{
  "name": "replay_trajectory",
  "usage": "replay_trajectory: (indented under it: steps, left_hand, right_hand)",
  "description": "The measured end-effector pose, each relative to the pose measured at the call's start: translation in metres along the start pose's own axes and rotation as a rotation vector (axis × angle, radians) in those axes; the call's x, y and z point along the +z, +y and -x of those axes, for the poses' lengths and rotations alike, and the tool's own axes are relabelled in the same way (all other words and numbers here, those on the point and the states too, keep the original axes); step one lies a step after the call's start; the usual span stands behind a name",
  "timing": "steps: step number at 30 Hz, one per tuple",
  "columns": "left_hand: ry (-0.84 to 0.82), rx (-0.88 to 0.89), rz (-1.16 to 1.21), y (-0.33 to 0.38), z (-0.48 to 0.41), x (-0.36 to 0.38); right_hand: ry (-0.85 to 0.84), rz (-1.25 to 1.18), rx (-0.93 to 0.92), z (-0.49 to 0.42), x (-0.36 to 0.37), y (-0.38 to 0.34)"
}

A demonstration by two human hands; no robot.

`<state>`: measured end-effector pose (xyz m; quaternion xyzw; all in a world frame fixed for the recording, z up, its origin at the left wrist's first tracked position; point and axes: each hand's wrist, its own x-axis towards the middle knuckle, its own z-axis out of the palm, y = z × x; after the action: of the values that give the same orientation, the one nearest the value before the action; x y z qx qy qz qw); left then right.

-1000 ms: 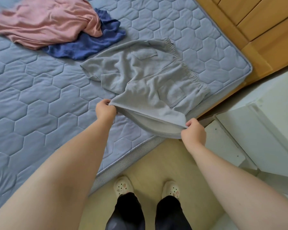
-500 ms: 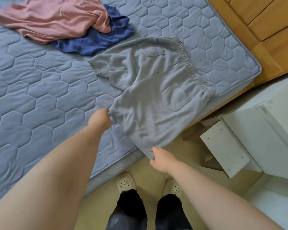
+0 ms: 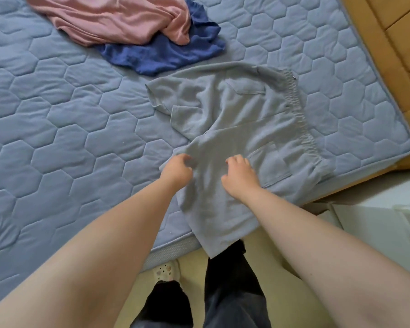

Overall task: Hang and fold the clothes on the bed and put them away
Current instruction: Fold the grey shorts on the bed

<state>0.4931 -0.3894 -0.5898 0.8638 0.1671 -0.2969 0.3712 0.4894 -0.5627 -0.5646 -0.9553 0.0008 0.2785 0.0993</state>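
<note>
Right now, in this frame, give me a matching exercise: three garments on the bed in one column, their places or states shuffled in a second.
1 pink garment
2 blue garment
3 grey shorts

a partly hidden beneath another garment
b touched by left hand and right hand, one leg over the mattress edge
c crumpled, overlapping another garment from above

Pairs: 1-c, 2-a, 3-b

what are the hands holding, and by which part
The grey shorts: left hand pinches the near leg's left edge; right hand lies curled on that leg, its grip unclear.
</note>
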Motion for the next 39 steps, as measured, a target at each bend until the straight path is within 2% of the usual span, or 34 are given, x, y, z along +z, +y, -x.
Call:
replay_trajectory:
  steps: [5, 9, 12, 17, 20, 22, 26, 29, 31, 33, 35, 37, 39]
  left_hand:
    - [0.104, -0.139, 0.210, 0.019, -0.035, -0.012]
    - [0.175, -0.246, 0.244, 0.035, -0.065, -0.026]
    - [0.229, -0.303, 0.361, 0.043, -0.088, -0.033]
    - [0.352, -0.306, 0.570, 0.056, -0.111, -0.047]
    - [0.364, -0.296, 0.569, 0.057, -0.123, -0.057]
    - [0.410, -0.348, 0.646, 0.056, -0.136, -0.066]
    - [0.461, -0.439, 0.750, 0.060, -0.164, -0.082]
    - [0.454, -0.501, 0.690, 0.055, -0.184, -0.095]
    - [0.398, -0.428, 0.531, 0.050, -0.191, -0.103]
    - [0.331, -0.263, 0.319, 0.052, -0.192, -0.112]
    - [0.363, -0.103, 0.211, 0.056, -0.191, -0.128]
    - [0.469, -0.055, 0.258, 0.060, -0.196, -0.151]
    - [0.559, -0.074, 0.466, 0.061, -0.207, -0.170]
  right_hand:
    - [0.045, 0.026, -0.078, -0.073, -0.025, 0.000]
    - [-0.036, 0.153, -0.209, -0.126, -0.050, 0.005]
    - [-0.078, 0.234, -0.271, -0.162, -0.067, 0.011]
    - [-0.079, 0.266, -0.313, -0.202, -0.082, 0.007]
    - [-0.105, 0.264, -0.349, -0.217, -0.086, -0.004]
    - [-0.099, 0.184, -0.336, -0.227, -0.087, -0.013]
    - [0.022, 0.064, -0.298, -0.243, -0.090, -0.032]
    - [0.050, 0.034, -0.224, -0.263, -0.095, -0.044]
    - [0.061, 0.011, -0.141, -0.275, -0.098, -0.052]
    - [0.049, 0.038, -0.047, -0.281, -0.110, -0.059]
    - [0.104, 0.047, 0.000, -0.283, -0.129, -0.064]
    - [0.285, -0.032, -0.036, -0.288, -0.150, -0.067]
    - [0.406, -0.154, -0.068, -0.294, -0.165, -0.070]
